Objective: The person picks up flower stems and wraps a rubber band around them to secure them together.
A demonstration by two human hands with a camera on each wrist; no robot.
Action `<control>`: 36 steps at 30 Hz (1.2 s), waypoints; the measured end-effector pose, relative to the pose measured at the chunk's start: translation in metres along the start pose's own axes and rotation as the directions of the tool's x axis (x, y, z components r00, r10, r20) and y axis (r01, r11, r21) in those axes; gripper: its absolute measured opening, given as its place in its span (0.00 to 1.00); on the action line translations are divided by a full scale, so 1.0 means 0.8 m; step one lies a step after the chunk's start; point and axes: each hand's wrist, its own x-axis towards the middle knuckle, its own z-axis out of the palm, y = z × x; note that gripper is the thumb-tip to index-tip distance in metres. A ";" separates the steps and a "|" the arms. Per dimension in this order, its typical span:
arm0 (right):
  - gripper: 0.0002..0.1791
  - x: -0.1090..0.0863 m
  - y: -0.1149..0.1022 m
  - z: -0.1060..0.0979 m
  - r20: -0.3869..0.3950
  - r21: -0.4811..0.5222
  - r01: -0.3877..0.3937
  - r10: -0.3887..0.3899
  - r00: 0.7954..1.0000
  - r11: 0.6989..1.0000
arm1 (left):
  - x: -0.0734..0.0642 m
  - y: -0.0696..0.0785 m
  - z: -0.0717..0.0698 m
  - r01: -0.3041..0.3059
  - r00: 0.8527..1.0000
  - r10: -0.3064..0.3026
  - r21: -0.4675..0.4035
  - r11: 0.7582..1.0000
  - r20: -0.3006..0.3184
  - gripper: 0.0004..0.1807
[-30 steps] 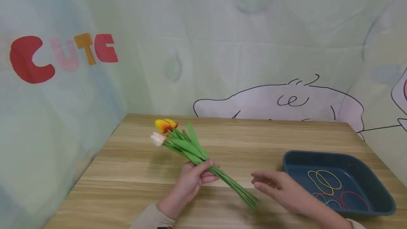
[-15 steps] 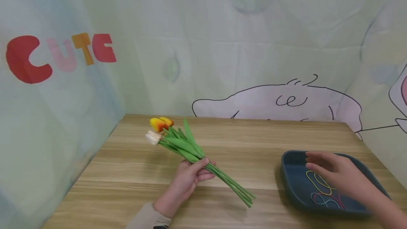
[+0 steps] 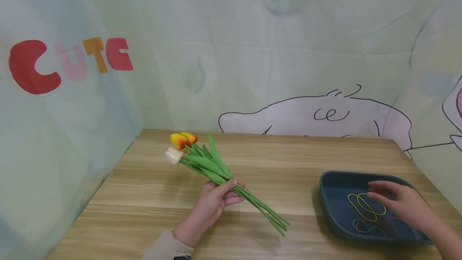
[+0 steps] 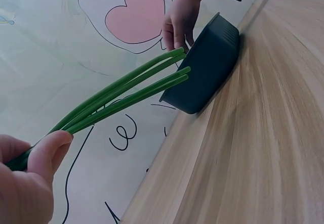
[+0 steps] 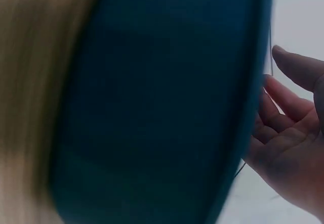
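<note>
My left hand [image 3: 216, 203] grips the green stems of a bunch of artificial tulips [image 3: 213, 167], thumb across the stems. The orange-yellow and white blooms point to the far left; the stem ends [image 4: 172, 67] reach toward the right. Over the dark blue tray [image 3: 333, 212] hovers my right hand [image 3: 404, 204], its fingers loosely bent and apart from the thumb, holding nothing. Inside the tray lie yellow rubber bands [image 3: 366, 208], with blue and red bands [image 3: 368, 228] nearer the front. The right wrist view shows the tray's blurred outer wall beside the right hand.
The wooden table [image 3: 144, 212] runs back to a pale printed curtain [image 3: 231, 71] with cartoon drawings. More of the same curtain, with coloured letters, stands along the left side. The tray sits at the table's right side.
My right hand has moved right from beside the stem ends to above the tray. The left hand with the tulips has shifted only slightly left in view.
</note>
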 end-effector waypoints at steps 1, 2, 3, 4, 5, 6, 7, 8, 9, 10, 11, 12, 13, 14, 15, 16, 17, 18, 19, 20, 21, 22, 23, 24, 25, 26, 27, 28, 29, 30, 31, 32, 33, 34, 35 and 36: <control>0.24 0.001 0.004 0.001 0.010 -0.008 -0.005 0.005 1.000 1.000 | 0.000 0.000 0.000 -0.001 1.000 0.001 -0.003 1.000 0.001 0.03; 0.24 0.001 0.008 0.002 0.021 -0.007 -0.005 0.005 1.000 1.000 | 0.000 0.000 0.000 -0.001 1.000 0.001 -0.006 1.000 0.003 0.03; 0.24 0.002 0.012 0.004 0.031 -0.007 -0.004 0.004 1.000 1.000 | 0.000 0.000 0.000 -0.002 1.000 0.002 -0.007 1.000 0.004 0.03; 0.24 0.002 0.015 0.005 0.039 -0.010 -0.003 0.004 0.999 1.000 | 0.000 0.000 0.000 -0.002 1.000 0.002 -0.009 1.000 0.006 0.02; 0.23 0.003 0.018 0.006 0.046 -0.009 -0.001 0.001 0.999 1.000 | 0.000 0.000 0.000 -0.001 1.000 0.001 -0.008 1.000 0.005 0.03; 0.23 0.004 0.022 0.007 0.051 -0.010 0.003 -0.002 0.999 1.000 | 0.000 0.000 0.000 0.000 1.000 0.000 -0.007 1.000 0.005 0.03; 0.22 0.004 0.025 0.008 0.063 0.000 0.003 -0.003 0.998 1.000 | 0.000 0.001 0.000 0.001 1.000 -0.001 -0.005 1.000 0.004 0.03; 0.22 0.005 0.029 0.009 0.070 0.001 0.006 -0.006 0.998 1.000 | 0.000 0.001 0.000 0.003 1.000 -0.003 -0.004 1.000 0.003 0.03; 0.21 0.006 0.032 0.010 0.082 0.002 0.005 -0.005 0.997 1.000 | 0.000 0.001 0.000 0.004 1.000 -0.004 -0.003 1.000 0.003 0.03; 0.21 0.007 0.036 0.010 0.095 0.007 0.005 -0.006 0.996 1.000 | -0.001 0.001 0.000 0.005 1.000 -0.005 -0.001 1.000 0.002 0.03; 0.21 0.009 0.040 0.010 0.114 0.022 0.004 -0.006 0.993 1.000 | -0.001 0.001 0.001 0.006 1.000 -0.006 0.000 1.000 0.000 0.03; 0.21 0.011 0.044 0.011 0.134 0.032 0.002 -0.006 0.991 0.999 | -0.001 0.001 0.000 0.005 1.000 -0.005 0.001 1.000 0.000 0.03; 0.20 0.012 0.047 0.011 0.152 0.042 0.002 -0.008 0.988 0.999 | -0.001 0.001 0.000 0.005 1.000 -0.005 0.002 1.000 -0.001 0.03; 0.20 0.014 0.050 0.012 0.165 0.040 0.010 -0.017 0.986 0.999 | 0.000 0.001 0.000 0.004 1.000 -0.004 0.002 1.000 -0.001 0.03; 0.20 0.016 0.054 0.013 0.186 0.047 0.014 -0.022 0.982 0.999 | 0.000 0.001 0.000 0.003 1.000 -0.003 0.003 1.000 -0.002 0.03; 0.19 0.017 0.056 0.014 0.203 0.056 0.017 -0.028 0.979 0.998 | 0.000 0.000 0.000 0.002 1.000 -0.002 0.004 1.000 -0.001 0.03; 0.19 0.017 0.058 0.016 0.219 0.063 0.017 -0.031 0.975 0.998 | 0.000 0.000 -0.001 0.002 1.000 -0.002 0.004 1.000 0.000 0.03; 0.18 0.018 0.060 0.017 0.229 0.064 0.022 -0.036 0.973 0.998 | 0.000 0.000 -0.001 0.001 1.000 -0.001 0.005 1.000 0.001 0.03; 0.18 0.019 0.061 0.019 0.241 0.066 0.024 -0.039 0.970 0.998 | 0.000 0.000 -0.001 0.000 1.000 0.000 0.005 1.000 0.003 0.03; 0.17 0.020 0.063 0.021 0.252 0.067 0.027 -0.043 0.967 0.997 | 0.000 0.000 -0.001 -0.001 1.000 0.001 0.006 1.000 0.006 0.03; 0.16 0.021 0.064 0.023 0.262 0.072 0.028 -0.046 0.964 0.997 | 0.000 0.000 -0.001 -0.002 1.000 0.002 0.006 1.000 0.008 0.03; 0.16 0.021 0.065 0.025 0.270 0.077 0.026 -0.046 0.962 0.997 | -0.001 0.000 -0.001 -0.003 1.000 0.003 0.007 1.000 0.010 0.03; 0.16 0.022 0.066 0.026 0.278 0.081 0.028 -0.050 0.959 0.996 | -0.001 0.000 -0.002 -0.003 1.000 0.003 0.009 1.000 0.012 0.02; 0.15 0.022 0.067 0.027 0.284 0.083 0.031 -0.054 0.957 0.996 | -0.001 0.000 -0.002 -0.002 1.000 0.002 0.011 1.000 0.013 0.02; 0.15 0.023 0.068 0.028 0.289 0.085 0.032 -0.055 0.956 0.996 | -0.001 0.000 -0.002 -0.001 1.000 0.001 0.011 1.000 0.013 0.03; 0.15 0.023 0.070 0.029 0.292 0.088 0.033 -0.058 0.955 0.996 | -0.001 0.000 -0.002 0.000 1.000 0.000 0.012 1.000 0.013 0.03; 0.15 0.023 0.071 0.030 0.299 0.096 0.029 -0.056 0.953 0.995 | -0.001 0.000 -0.002 0.002 1.000 -0.002 0.012 1.000 0.013 0.03; 0.15 0.023 0.072 0.030 0.306 0.107 0.025 -0.057 0.950 0.994 | -0.001 0.000 -0.002 0.003 1.000 -0.003 0.011 1.000 0.012 0.03; 0.15 0.023 0.073 0.031 0.312 0.117 0.024 -0.060 0.948 0.993 | -0.001 0.000 -0.003 0.004 1.000 -0.004 0.011 1.000 0.012 0.03; 0.15 0.023 0.074 0.031 0.318 0.129 0.023 -0.063 0.946 0.991 | -0.001 0.000 -0.003 0.005 1.000 -0.005 0.009 1.000 0.011 0.03; 0.14 0.023 0.075 0.032 0.325 0.142 0.023 -0.069 0.943 0.990 | -0.001 0.000 -0.003 0.006 1.000 -0.006 0.006 1.000 0.010 0.03; 0.14 0.024 0.075 0.032 0.332 0.154 0.022 -0.073 0.941 0.988 | -0.001 0.000 -0.003 0.007 1.000 -0.007 0.005 1.000 0.010 0.03; 0.13 0.024 0.076 0.032 0.334 0.159 0.028 -0.081 0.939 0.987 | -0.001 0.000 -0.003 0.008 1.000 -0.008 0.002 1.000 0.009 0.03; 0.13 0.024 0.076 0.033 0.334 0.162 0.034 -0.087 0.939 0.986 | 0.000 0.000 -0.003 0.009 1.000 -0.009 0.001 1.000 0.008 0.03; 0.12 0.024 0.076 0.034 0.335 0.160 0.039 -0.091 0.938 0.986 | 0.000 0.000 -0.003 0.010 1.000 -0.010 0.000 1.000 0.007 0.02; 0.11 0.025 0.076 0.034 0.336 0.158 0.041 -0.093 0.937 0.987 | 0.000 0.000 -0.003 0.011 1.000 -0.011 0.000 1.000 0.005 0.02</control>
